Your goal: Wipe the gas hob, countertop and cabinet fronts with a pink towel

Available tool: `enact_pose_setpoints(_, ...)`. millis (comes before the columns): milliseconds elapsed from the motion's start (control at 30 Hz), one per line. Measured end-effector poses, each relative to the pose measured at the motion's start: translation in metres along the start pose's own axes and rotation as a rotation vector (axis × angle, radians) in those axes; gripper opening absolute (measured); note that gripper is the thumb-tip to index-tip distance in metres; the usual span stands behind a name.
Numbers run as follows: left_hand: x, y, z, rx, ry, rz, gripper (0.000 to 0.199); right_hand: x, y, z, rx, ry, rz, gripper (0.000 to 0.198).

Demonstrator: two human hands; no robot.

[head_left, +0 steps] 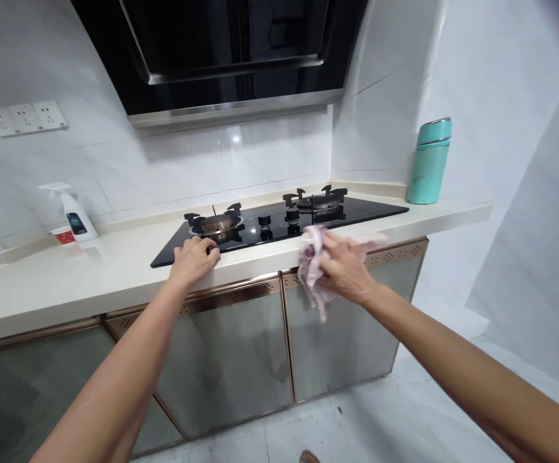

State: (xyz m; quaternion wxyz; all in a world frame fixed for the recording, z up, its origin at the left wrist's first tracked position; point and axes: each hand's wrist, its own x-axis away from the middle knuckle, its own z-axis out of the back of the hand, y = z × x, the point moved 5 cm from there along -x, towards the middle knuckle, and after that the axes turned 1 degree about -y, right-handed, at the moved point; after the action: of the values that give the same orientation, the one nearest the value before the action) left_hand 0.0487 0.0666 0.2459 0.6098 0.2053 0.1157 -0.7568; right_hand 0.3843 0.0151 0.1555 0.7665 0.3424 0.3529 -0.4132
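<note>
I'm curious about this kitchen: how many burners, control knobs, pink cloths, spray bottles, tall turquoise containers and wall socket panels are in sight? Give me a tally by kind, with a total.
Burners: 2
Control knobs: 2
Pink cloth: 1
Spray bottle: 1
Tall turquoise container: 1
Wall socket panels: 3
Total: 10
</note>
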Motion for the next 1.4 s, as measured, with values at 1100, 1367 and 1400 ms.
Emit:
enact_pose_setpoints(1100,0.003,-0.007,0.001,0.104,0.048,0.004,0.043,-0.010,0.025,0.004,0.154,-0.193,-0.028,0.077)
enact_pose_setpoints(1367,-0.003,-0.013,-0.001,0.280,-0.003,0.043,0.051,0.025,0.095,0.018,0.380,-0.320,-0.316,0.057)
enact_pose_setpoints(1400,-0.003,-0.013,-0.001,0.294,-0.001,0.041,0.052,0.022,0.088,0.018,0.387,-0.316,-0.309,0.053)
